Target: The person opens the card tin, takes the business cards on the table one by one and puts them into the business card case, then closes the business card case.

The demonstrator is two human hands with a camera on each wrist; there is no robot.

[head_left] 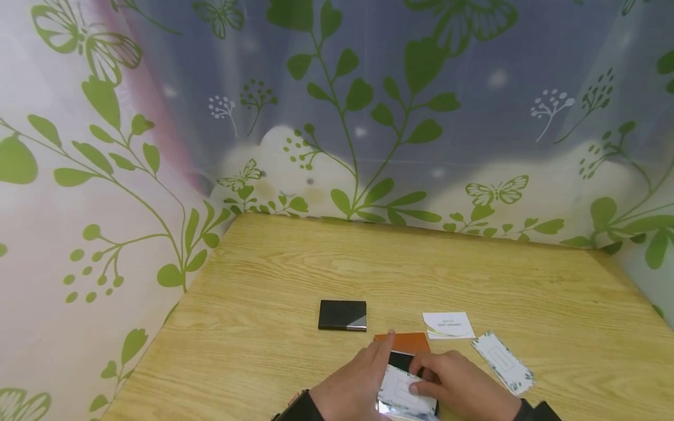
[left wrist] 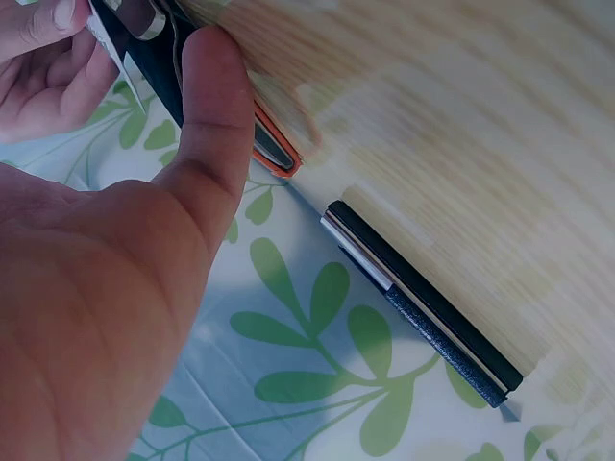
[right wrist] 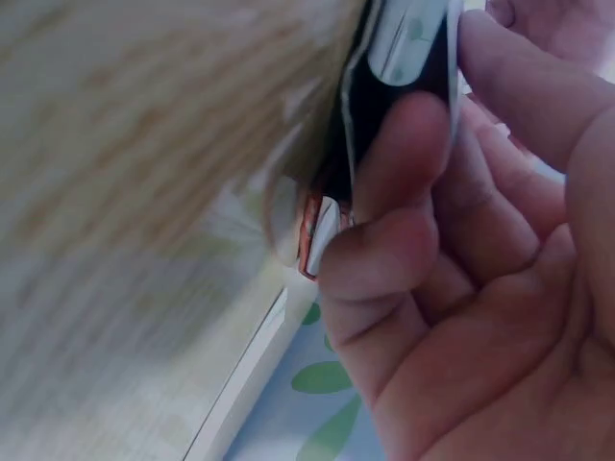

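An orange business card case point(head_left: 416, 341) with a black inside stands opened between my two hands. My left hand point(head_left: 354, 379) holds it along its left side, one finger stretched up along the edge. My right hand point(head_left: 457, 380) pinches a white card with a green leaf border point(head_left: 395, 386) between thumb and fingers, over the case. In the right wrist view the card's thin edge point(right wrist: 455, 82) shows between the thumb and a bent finger. The left wrist view shows the orange rim point(left wrist: 279, 144) past a finger; the palm side of the case is hidden.
A black card case with a silver corner point(head_left: 342, 315) lies on the wooden table point(head_left: 253, 351) beyond my left hand. To the right are a white card with printed text point(head_left: 449, 325) and another leaf-bordered card point(head_left: 503, 362). A leaf-patterned curtain point(head_left: 337, 146) stands behind the table.
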